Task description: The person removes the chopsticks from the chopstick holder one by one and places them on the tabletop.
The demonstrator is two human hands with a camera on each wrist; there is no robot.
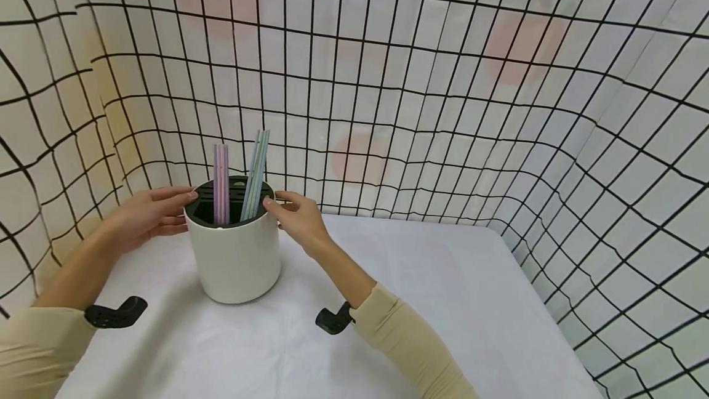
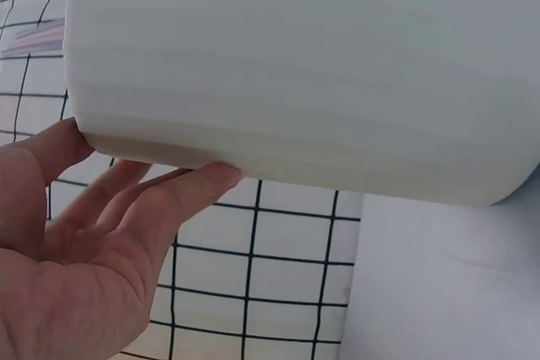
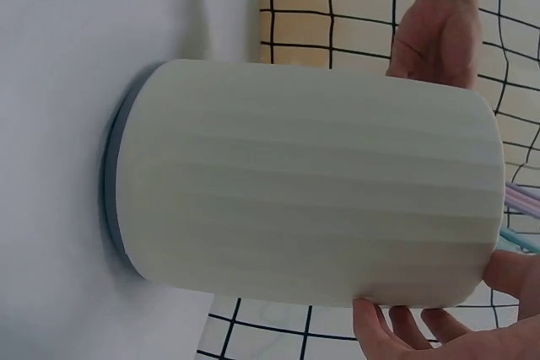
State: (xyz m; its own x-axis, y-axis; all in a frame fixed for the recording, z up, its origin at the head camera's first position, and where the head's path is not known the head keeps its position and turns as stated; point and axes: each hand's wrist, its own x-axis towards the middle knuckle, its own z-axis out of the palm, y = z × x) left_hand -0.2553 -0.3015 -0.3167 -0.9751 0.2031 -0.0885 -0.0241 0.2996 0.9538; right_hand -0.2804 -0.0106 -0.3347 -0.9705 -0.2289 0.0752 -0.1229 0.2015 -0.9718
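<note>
Your two forearms in beige sleeves reach forward over a white-clothed table [image 1: 443, 300]. Between your hands stands a white ribbed cylindrical holder [image 1: 235, 257] with a black slotted insert. Your left hand [image 1: 145, 214] lies relaxed, fingertips touching the rim on its far-left side; your right hand [image 1: 299, 217] touches the rim opposite, fingers nearly straight, gripping nothing. Pink straws [image 1: 221, 185] and pale blue-green straws [image 1: 255, 175] stand upright just inside your fingertips. Press evenly from both sides, low on the wall, so the holder stays upright and the straws do not tip.
</note>
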